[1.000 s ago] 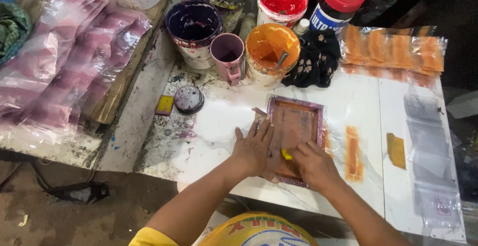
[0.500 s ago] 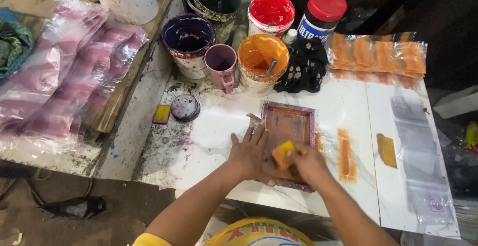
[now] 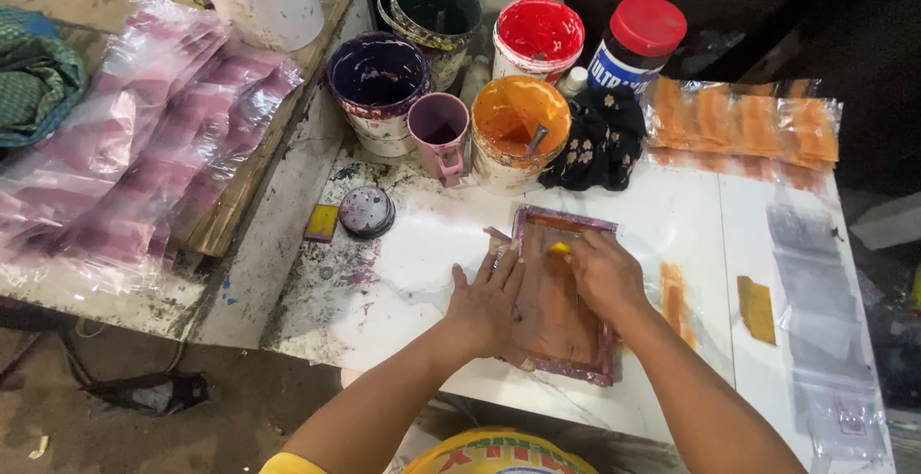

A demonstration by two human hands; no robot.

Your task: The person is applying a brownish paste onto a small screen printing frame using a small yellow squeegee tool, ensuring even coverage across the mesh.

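A small screen-printing frame point(image 3: 561, 325) with a purple-stained rim and orange mesh lies flat on the white table point(image 3: 691, 215). My left hand point(image 3: 487, 299) presses flat on the frame's left edge, fingers spread. At the far end of the mesh my right hand point(image 3: 602, 272) grips a small yellow squeegee point(image 3: 559, 248). An orange ink tub point(image 3: 515, 130) with a stick in it stands just beyond the frame.
Behind the frame stand a pink mug point(image 3: 440, 131), a purple tub point(image 3: 377, 88), a red tub point(image 3: 537, 37), a red-lidded jar point(image 3: 636, 42) and a black cloth point(image 3: 600, 138). Orange-printed plastic bags point(image 3: 743, 119) lie far right, purple-printed bags point(image 3: 144, 148) on the left. A yellow pad point(image 3: 757, 309) lies right.
My right hand has pushed the yellow squeegee from the near end of the mesh to its far end. The left hand has stayed on the frame's edge.
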